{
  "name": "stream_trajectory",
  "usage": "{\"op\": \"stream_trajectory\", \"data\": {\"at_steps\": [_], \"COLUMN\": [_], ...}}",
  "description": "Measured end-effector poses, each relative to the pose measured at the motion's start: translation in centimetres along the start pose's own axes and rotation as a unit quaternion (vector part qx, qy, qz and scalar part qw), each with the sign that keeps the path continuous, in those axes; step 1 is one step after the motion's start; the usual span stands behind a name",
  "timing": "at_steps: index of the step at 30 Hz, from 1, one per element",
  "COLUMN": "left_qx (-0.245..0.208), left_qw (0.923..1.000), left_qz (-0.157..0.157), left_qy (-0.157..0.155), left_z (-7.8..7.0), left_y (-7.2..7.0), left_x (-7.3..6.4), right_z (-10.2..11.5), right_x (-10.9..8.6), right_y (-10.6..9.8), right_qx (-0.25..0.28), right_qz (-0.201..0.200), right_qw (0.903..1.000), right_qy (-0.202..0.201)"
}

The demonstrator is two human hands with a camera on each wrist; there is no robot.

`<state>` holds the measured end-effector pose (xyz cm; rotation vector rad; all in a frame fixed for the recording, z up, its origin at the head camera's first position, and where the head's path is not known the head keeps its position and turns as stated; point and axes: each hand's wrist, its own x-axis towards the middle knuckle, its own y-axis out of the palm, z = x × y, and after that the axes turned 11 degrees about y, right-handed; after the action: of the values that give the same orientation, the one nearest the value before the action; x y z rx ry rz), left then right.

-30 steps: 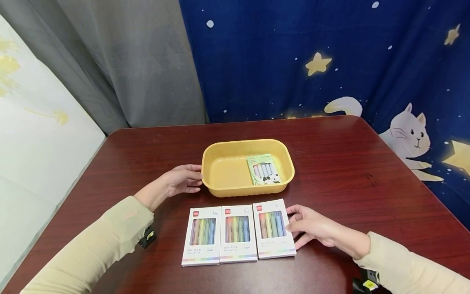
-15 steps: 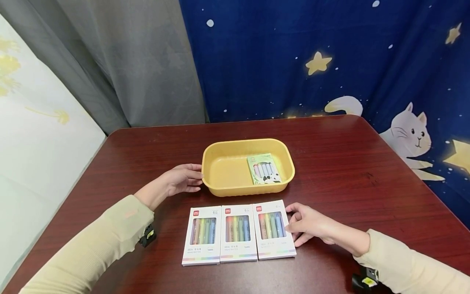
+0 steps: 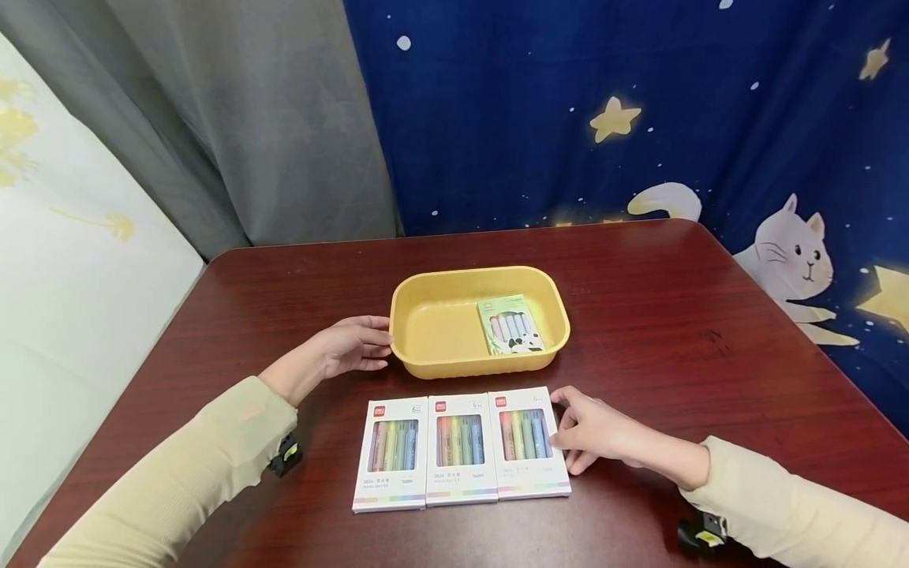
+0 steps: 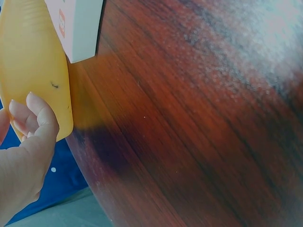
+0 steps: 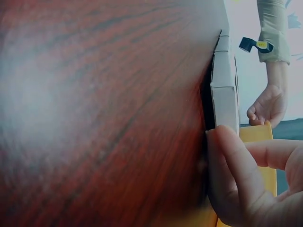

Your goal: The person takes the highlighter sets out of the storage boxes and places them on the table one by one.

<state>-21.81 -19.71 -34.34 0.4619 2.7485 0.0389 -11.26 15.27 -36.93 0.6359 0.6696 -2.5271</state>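
Three white highlighter boxes [image 3: 461,450] lie flat in a row on the dark red counter [image 3: 653,315], side by side, before a yellow tray [image 3: 440,368]. The right hand [image 3: 596,430] pinches the rightmost box [image 3: 527,465] at its outer edge. The left hand [image 3: 351,347], fingers relaxed, lies at the tray's left end; how firmly it touches is unclear. A green panda-printed box [image 3: 511,326] lies within the tray, toward its right side.
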Motion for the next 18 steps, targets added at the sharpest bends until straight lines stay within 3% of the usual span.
{"op": "stream_trajectory", "data": {"at_steps": [12, 18], "left_qx": [-0.001, -0.002], "left_qw": [1.0000, 1.0000], "left_qz": [-0.002, 0.000], "left_qy": [0.000, 0.001], "left_z": [-0.1, 0.0], "left_y": [0.1, 0.1], "left_x": [0.0, 0.0], "right_z": [0.4, 2.0], "right_x": [0.0, -0.5], "right_y": [-0.6, -2.0], "right_qx": [-0.031, -0.115], "right_qz": [0.026, 0.009], "right_qw": [0.9992, 0.9928], "right_qy": [-0.002, -0.032]}}
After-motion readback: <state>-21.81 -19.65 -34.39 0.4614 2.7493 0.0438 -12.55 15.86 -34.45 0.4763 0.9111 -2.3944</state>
